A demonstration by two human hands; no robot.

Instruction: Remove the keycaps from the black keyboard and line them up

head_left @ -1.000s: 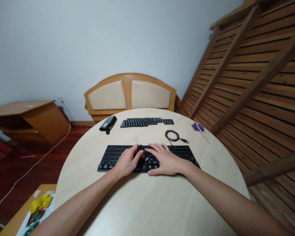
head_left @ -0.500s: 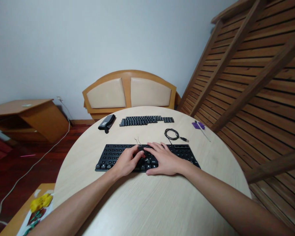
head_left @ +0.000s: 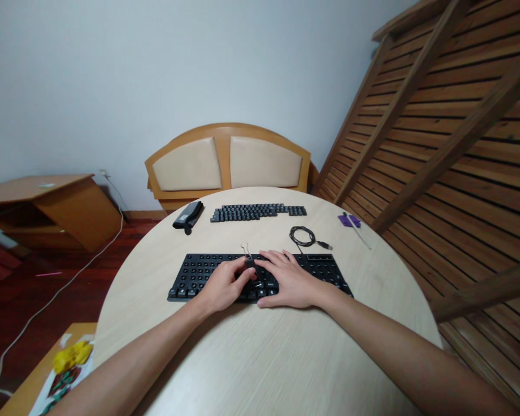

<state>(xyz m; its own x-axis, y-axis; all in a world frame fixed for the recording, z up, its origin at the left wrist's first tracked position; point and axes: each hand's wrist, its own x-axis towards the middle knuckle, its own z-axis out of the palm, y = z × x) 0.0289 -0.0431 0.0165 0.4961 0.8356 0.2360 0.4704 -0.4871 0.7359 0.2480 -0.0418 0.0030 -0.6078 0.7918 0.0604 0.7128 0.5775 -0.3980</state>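
A black keyboard (head_left: 199,271) lies on the table, most of its keycaps off, with several left along its near edge. My left hand (head_left: 226,284) is closed on a keycap puller (head_left: 252,267), thumb and fingers around its black handle. Its thin wires stick out at the far end, and its near end is down at the keys. My right hand (head_left: 288,281) rests on the keyboard's right half, fingers stretched out, fingertips close to the puller. My fingers hide part of the keys beneath.
Removed keycaps (head_left: 255,212) stand in rows farther back on the round table (head_left: 268,358). Left of them lies a folded black pouch (head_left: 188,216). A coiled USB cable (head_left: 303,236) sits behind the keyboard. At right is a thin stick (head_left: 359,232) on a purple piece (head_left: 343,221).
The keycap puller has tilted slightly in my left hand, its far wires shifting a little to the right. My right hand has stayed nearly still.
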